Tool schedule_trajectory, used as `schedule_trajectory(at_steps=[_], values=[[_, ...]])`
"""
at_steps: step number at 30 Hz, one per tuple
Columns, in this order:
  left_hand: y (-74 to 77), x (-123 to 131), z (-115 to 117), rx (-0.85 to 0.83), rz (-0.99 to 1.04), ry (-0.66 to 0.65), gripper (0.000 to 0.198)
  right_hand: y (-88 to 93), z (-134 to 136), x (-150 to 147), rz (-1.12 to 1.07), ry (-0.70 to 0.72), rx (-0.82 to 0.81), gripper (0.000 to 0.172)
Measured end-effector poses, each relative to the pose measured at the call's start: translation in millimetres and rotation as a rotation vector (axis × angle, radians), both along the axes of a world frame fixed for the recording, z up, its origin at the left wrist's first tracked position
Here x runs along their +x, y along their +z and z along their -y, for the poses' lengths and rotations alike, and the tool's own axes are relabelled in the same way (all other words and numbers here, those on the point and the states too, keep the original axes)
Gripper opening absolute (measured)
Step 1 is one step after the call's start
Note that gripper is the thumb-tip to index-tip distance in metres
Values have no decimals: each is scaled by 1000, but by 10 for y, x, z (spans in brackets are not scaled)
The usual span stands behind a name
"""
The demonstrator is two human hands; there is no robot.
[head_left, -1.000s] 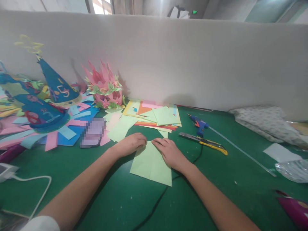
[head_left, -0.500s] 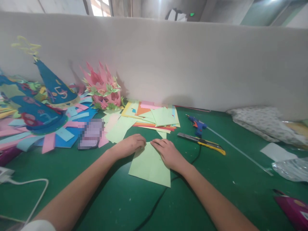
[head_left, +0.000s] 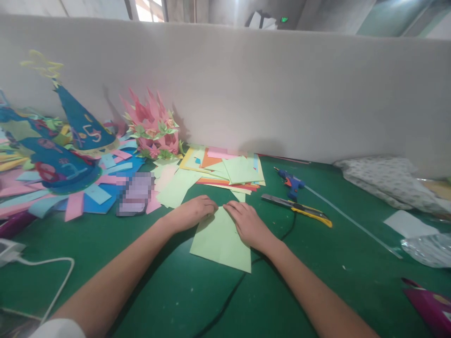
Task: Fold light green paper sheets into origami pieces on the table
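A sheet of light green paper (head_left: pixel 221 241) lies on the green table in front of me. At its far left corner my left hand (head_left: pixel 198 212) is closed, curled fingers gripping the edge. My right hand (head_left: pixel 247 224) holds the far right corner, its fingers together and pressed on the paper. Only a small gap separates the two sets of fingertips, and both thumbs are mostly hidden. To the right of my hands lie a yellow-handled utility knife (head_left: pixel 299 209) with its blade extended and a blue glue gun (head_left: pixel 291 183).
Stacked coloured paper (head_left: pixel 243 170) lies beyond my hands. At left are a pink paper crown (head_left: pixel 153 129), blue cone hats (head_left: pixel 82 122), paper strips and a blurred phone (head_left: pixel 136 193). A black cable (head_left: pixel 229 300) runs under the sheet. Patterned cloth (head_left: pixel 377 176) lies at right.
The view has shifted very slightly, so everything sits a little further right. Both hands stay at the green paper's far edge, with almost no visible movement.
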State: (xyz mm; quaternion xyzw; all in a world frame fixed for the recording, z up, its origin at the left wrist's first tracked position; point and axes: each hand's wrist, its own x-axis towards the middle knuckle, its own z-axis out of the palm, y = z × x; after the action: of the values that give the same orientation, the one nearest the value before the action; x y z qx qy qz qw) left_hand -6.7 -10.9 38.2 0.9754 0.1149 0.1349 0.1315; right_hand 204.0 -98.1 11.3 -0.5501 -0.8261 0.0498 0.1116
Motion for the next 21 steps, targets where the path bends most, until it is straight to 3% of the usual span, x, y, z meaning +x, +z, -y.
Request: schedule_trajectory(at_steps=[21], values=[[24, -134, 34, -48, -21, 150, 20, 4, 7, -15, 24, -30, 1, 52]])
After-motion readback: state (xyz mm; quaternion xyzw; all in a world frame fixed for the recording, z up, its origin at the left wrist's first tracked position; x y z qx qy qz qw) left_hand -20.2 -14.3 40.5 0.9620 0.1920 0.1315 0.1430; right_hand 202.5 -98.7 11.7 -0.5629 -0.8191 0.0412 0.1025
